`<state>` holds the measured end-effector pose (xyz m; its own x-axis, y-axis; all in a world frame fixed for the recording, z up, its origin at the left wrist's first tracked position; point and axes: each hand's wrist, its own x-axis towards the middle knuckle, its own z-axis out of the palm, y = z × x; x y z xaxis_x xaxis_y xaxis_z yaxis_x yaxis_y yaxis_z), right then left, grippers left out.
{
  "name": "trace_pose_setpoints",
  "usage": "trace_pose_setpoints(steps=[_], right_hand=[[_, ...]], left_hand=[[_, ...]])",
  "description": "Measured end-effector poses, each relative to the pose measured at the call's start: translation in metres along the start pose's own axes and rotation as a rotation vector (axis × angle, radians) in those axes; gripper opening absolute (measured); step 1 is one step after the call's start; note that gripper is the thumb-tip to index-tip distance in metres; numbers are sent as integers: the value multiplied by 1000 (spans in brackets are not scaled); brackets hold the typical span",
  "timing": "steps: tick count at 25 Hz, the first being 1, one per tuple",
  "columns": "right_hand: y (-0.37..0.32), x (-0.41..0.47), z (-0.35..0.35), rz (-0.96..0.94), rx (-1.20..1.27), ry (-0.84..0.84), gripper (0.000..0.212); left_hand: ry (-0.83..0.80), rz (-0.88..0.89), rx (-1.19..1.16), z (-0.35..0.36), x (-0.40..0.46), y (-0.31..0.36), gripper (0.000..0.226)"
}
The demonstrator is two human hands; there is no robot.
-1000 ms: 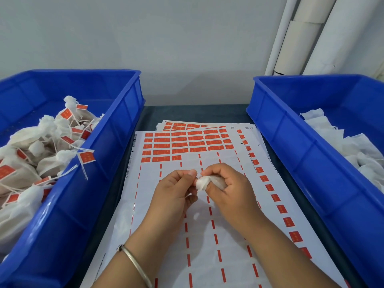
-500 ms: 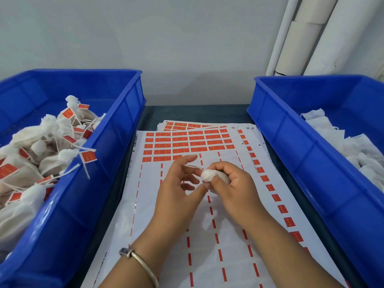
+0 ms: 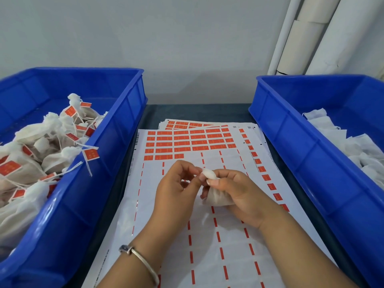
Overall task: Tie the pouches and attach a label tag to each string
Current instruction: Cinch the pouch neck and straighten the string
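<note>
A small white cloth pouch sits in my right hand, which grips it just below its bunched neck above the label sheet. My left hand pinches at the pouch's gathered top with thumb and fingertips; any string there is too thin to make out. Under both hands lies a white sheet of red label tags, mostly peeled in its lower part, with several rows of tags left at the top.
A blue bin on the left holds several tied pouches with red tags. Another blue bin on the right holds loose white pouches. More label sheets are stacked beneath. White pipes stand at the back right by the wall.
The pouch has slid lower in my right hand so its body shows below the fingers. My left fingers, spread half a second ago, now pinch the pouch's top.
</note>
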<state>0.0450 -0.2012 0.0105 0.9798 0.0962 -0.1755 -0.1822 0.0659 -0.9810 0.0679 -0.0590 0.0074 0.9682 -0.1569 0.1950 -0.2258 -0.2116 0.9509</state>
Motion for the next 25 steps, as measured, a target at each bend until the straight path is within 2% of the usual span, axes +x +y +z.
trace_pose_setpoints(steps=[3,6,8,10,12,15,19,23,25], right_hand=[[0,1,-2,11,158,-37,14],[0,3,0,9,288,-14,29],[1,4,0,6,291,52,17],[0,4,1,1,247,116,23],[0,3,3,-1,216,110,25],[0,2,4,11,184,123,25],[-1,1,5,23,192,135,24],[-3,1,6,12,196,141,25],[-1,2,5,24,214,139,21]], left_hand=[[4,8,10,2,-2,1,21],[-15,50,38,-1,-4,5,30],[-12,145,114,-2,-6,7,32],[-7,241,238,-2,-7,6,33],[15,289,306,-2,-6,2,32],[58,273,334,-3,-3,0,23],[85,270,365,-5,-2,-3,29],[35,230,368,-3,0,-5,7],[13,237,363,-2,-1,-5,16]])
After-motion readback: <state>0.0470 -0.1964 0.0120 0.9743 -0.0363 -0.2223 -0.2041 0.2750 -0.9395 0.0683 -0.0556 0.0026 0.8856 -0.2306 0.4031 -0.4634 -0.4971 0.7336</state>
